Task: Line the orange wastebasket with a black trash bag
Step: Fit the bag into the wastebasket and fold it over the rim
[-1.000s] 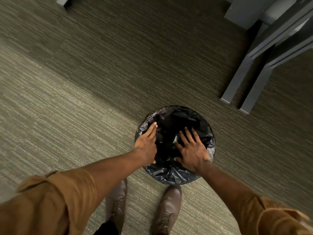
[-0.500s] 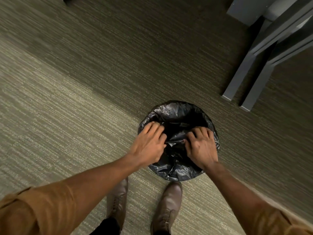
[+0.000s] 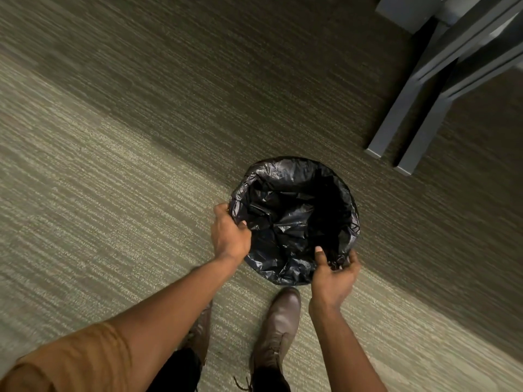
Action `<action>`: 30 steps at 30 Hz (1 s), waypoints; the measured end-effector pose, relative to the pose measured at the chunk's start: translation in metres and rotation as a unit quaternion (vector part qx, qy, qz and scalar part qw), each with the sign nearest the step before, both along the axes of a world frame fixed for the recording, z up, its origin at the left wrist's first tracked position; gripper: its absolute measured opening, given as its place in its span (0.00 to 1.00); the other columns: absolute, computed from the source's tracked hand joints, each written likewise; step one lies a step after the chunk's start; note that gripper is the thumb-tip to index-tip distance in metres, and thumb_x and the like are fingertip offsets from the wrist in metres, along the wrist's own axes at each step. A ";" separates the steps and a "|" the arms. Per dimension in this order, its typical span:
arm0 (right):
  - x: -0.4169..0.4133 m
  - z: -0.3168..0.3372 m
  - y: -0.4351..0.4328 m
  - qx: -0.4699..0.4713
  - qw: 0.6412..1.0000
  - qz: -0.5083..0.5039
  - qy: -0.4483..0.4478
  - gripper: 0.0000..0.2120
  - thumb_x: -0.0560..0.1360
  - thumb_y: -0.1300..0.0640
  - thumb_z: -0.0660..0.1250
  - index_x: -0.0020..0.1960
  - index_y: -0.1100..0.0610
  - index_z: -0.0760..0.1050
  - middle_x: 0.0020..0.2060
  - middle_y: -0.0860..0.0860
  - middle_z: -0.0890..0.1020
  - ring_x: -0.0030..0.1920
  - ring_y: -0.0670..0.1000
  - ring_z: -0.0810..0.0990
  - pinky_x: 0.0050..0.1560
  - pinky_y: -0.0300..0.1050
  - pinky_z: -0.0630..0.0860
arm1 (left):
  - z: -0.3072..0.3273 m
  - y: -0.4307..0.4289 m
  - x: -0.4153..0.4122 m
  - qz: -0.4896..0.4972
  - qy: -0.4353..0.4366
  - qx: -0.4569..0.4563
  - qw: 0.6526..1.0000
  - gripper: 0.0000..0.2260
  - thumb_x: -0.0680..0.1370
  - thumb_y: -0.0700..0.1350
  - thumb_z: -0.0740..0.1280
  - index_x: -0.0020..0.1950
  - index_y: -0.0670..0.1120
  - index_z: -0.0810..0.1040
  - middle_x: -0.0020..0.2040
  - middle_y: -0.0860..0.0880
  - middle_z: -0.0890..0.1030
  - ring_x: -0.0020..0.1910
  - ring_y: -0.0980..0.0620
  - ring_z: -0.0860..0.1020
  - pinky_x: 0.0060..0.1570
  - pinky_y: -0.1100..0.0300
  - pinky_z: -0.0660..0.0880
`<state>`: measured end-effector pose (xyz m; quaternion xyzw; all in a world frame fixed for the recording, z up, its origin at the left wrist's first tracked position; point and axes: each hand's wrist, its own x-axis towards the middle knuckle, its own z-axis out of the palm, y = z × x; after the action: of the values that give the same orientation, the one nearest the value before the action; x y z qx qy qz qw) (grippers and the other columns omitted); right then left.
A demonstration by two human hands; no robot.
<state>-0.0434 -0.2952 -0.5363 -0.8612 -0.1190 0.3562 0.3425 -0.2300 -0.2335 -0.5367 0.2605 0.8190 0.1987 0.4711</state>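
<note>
A black trash bag (image 3: 285, 216) covers the round wastebasket on the carpet, draped over the whole rim and sunk into the inside. No orange of the wastebasket shows; the bag hides it. My left hand (image 3: 229, 234) grips the bag's edge at the left side of the rim. At the near right of the rim, my right hand (image 3: 334, 271) pinches the bag's edge between thumb and fingers.
Grey metal furniture legs (image 3: 402, 125) stand on the carpet just behind and right of the basket. My two brown shoes (image 3: 278, 323) are right in front of the basket. Striped green-grey carpet (image 3: 113, 165) stretches to the left.
Both hands have come out of the middle of the bag and moved apart to the rim, left hand to the left side, right hand to the near right. The bag's inside now lies open.
</note>
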 end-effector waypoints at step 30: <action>0.001 -0.039 -0.015 -0.001 0.953 -0.205 0.224 0.31 0.71 0.82 0.67 0.72 0.67 0.72 0.59 0.66 0.85 0.52 0.60 0.84 0.69 0.65 0.81 | -0.014 -0.066 0.064 0.273 -0.224 -0.167 0.920 0.07 0.85 0.33 0.62 0.62 0.40 0.73 0.50 0.47 0.79 0.45 0.49 0.77 0.42 0.55 0.75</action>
<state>-0.0425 -0.3099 -0.5757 -0.7657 0.1404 0.4619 0.4250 -0.1660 -0.3000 -0.5509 -0.1072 0.7525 0.2328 0.6066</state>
